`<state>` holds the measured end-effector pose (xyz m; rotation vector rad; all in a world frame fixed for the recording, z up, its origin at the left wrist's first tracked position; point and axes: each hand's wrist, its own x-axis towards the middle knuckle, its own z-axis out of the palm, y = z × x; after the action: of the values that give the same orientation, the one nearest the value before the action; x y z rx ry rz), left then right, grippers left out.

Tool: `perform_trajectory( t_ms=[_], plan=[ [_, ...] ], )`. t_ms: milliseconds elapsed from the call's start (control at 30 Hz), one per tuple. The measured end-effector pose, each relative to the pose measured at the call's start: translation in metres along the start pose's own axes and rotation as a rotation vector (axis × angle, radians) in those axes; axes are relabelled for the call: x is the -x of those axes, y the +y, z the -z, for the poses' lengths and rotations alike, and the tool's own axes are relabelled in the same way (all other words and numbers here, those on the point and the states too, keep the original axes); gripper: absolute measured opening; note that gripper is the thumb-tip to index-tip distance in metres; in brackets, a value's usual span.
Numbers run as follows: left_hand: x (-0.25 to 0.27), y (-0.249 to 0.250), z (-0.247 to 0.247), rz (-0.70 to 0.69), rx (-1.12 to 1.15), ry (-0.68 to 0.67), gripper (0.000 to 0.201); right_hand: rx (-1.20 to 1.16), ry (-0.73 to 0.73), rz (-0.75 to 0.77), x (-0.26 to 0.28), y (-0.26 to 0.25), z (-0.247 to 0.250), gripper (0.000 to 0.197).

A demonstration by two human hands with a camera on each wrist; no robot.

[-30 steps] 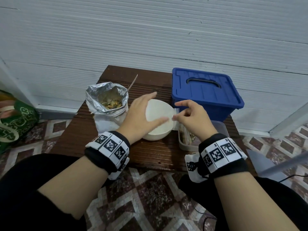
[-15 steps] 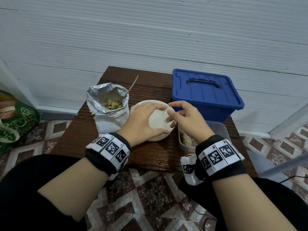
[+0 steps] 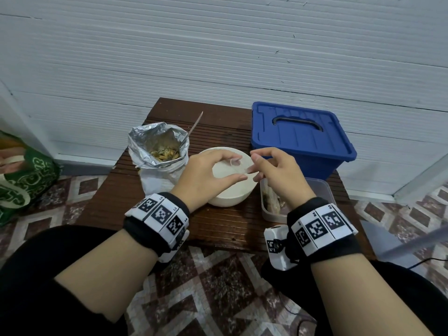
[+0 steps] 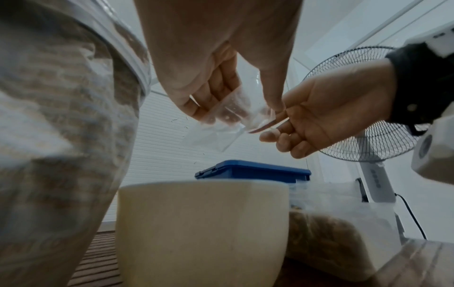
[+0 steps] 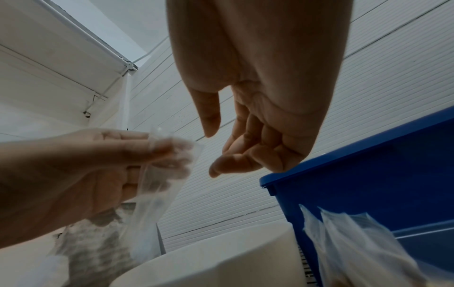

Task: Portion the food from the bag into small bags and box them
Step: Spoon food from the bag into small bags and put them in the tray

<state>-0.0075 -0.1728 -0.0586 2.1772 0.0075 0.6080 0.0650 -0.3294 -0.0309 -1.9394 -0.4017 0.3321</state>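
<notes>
Both wrists w/ marker bands sit over the near edge of the low brown table (image 3: 106, 209), person seated on patterned floor tile

L hand (image 3: 206, 175) is above the white bowl (image 3: 228, 200), thumb + fingers curled round the top of a small clear bag (image 4: 218, 126), holding it up over the bowl. Bag hangs down from the fingers, looks empty. Bowl stands mid-table, toward the near edge

R hand (image 3: 278, 175) is just beside the L one, fingertips (image 4: 267, 136) near the bag's edge. Left wrist view suggests contact at the bag mouth, right wrist view shows a gap, so can't tell if it's touching. Fingers loosely curled, nothing gripped

Clear plastic tub (image 3: 322, 192) is at the near right corner, under the R forearm, touching or nearly touching the bowl. Filled small bags (image 5: 356, 242) stand in it, brownish contents

Foil food bag (image 3: 155, 151) is left of the bowl, mouth open, upright, brown/yellow pieces inside. Spoon handle (image 3: 195, 124) sticks out of it, leaning to the far right

Blue lidded box (image 3: 300, 139) is at the far right corner, lid on, dark handle flat on top

Off table: green printed bag (image 3: 21, 180) on floor at left, pedestal fan (image 4: 368, 120) to the right, white ribbed wall behind
</notes>
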Motion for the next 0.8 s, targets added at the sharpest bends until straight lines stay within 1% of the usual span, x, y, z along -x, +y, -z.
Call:
perform_trajectory(
  t_ms=[100, 167, 267, 367, 400, 467, 533, 600, 700, 800],
  plan=[
    [-0.004, 0.012, 0.009, -0.021, 0.074, 0.051, 0.041, -0.032, 0.064, -0.001, -0.002, -0.001, -0.002, 0.02],
    [-0.007, 0.022, 0.019, -0.003, 0.156, 0.102, 0.044, -0.038, 0.082, 0.014, -0.005, -0.005, -0.004, 0.02],
    [-0.012, 0.039, 0.039, 0.025, 0.311, 0.232, 0.044, -0.026, 0.074, 0.069, -0.01, -0.017, -0.01, 0.018],
    [-0.019, 0.047, 0.07, 0.034, 0.312, 0.362, 0.04, -0.003, 0.045, 0.147, -0.017, -0.033, -0.022, 0.012],
    [-0.022, 0.046, 0.08, 0.037, 0.304, 0.397, 0.039, 0.003, 0.038, 0.173, -0.02, -0.038, -0.027, 0.015],
    [-0.026, 0.038, 0.099, 0.066, 0.282, 0.447, 0.039, 0.017, 0.031, 0.205, -0.026, -0.046, -0.038, 0.029],
    [-0.028, 0.026, 0.114, 0.134, 0.242, 0.476, 0.04, 0.036, 0.028, 0.229, -0.031, -0.055, -0.048, 0.04],
    [-0.028, 0.012, 0.125, 0.218, 0.185, 0.49, 0.041, 0.056, 0.016, 0.245, -0.037, -0.062, -0.056, 0.044],
    [-0.028, -0.001, 0.135, 0.304, 0.151, 0.492, 0.044, 0.102, 0.003, 0.257, -0.042, -0.07, -0.068, 0.039],
    [-0.027, -0.007, 0.137, 0.365, 0.169, 0.443, 0.043, 0.171, 0.019, 0.283, -0.045, -0.071, -0.08, 0.026]
  ],
)
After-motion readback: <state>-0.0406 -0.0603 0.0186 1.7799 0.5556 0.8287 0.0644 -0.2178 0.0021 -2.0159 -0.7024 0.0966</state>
